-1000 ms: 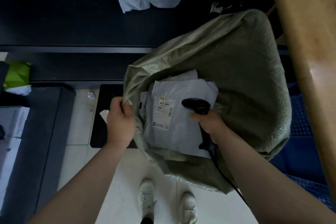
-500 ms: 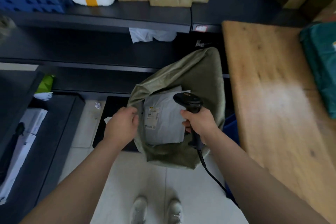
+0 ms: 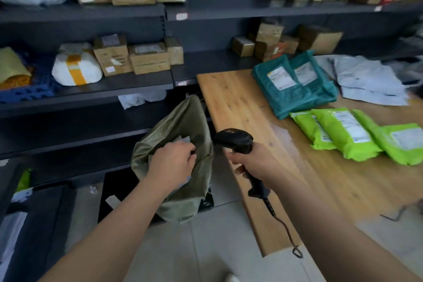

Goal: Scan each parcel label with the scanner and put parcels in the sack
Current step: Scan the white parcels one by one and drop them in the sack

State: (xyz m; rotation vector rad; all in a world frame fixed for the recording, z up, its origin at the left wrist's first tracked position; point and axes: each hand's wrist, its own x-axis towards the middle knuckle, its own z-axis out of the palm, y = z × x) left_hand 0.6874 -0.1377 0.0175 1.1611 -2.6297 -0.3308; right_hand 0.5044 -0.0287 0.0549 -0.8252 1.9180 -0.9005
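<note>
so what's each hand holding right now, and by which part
The right hand grips the scanner by its handle. The left hand curls at the mouth of the sack; rim or parcel, cannot tell.

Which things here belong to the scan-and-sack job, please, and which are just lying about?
Job: black handheld scanner in right hand; olive woven sack, left hand at its mouth; teal plastic mailers, lime-green mailers, pale grey mailers on wooden table.
Lying about: brown cardboard boxes and white yellow-taped bundle on dark shelves.
</note>
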